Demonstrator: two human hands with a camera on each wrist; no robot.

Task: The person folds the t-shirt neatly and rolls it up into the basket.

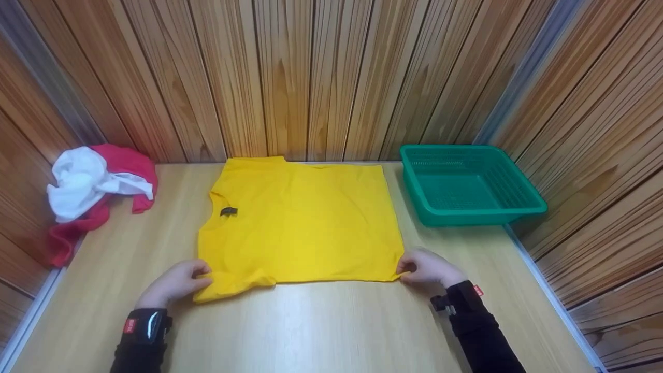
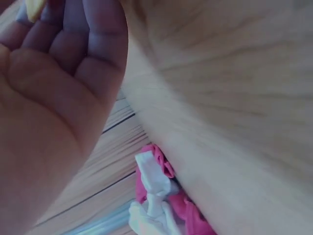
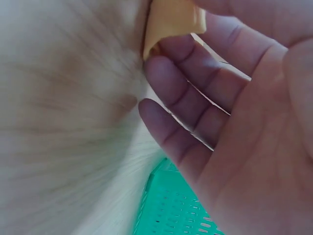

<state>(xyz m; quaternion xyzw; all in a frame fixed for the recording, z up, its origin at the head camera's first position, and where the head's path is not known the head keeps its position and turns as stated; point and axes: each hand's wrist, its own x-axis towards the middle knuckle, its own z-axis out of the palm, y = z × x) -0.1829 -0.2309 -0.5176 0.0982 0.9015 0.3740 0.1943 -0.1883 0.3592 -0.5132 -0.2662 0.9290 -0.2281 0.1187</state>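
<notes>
A yellow T-shirt (image 1: 331, 223) lies spread on the table, its neckline with a dark label toward the left and its hem toward the right. My left hand (image 1: 178, 280) pinches the near left edge, at the sleeve, which looks slightly rumpled. At the near right corner of the hem, my right hand (image 1: 427, 267) pinches the cloth between thumb and fingers. The right wrist view shows a bit of the yellow cloth (image 3: 173, 22) by the fingertips. Only a scrap of yellow shows at the fingers of the left hand (image 2: 58, 73) in the left wrist view.
A green plastic basket (image 1: 481, 212) stands at the back right, beside the shirt. White cloth (image 1: 77, 178) and red cloth (image 1: 129, 160) lie heaped at the back left against the wall. Wood-panelled walls (image 1: 282, 77) border the table (image 1: 321, 331) at the back and sides.
</notes>
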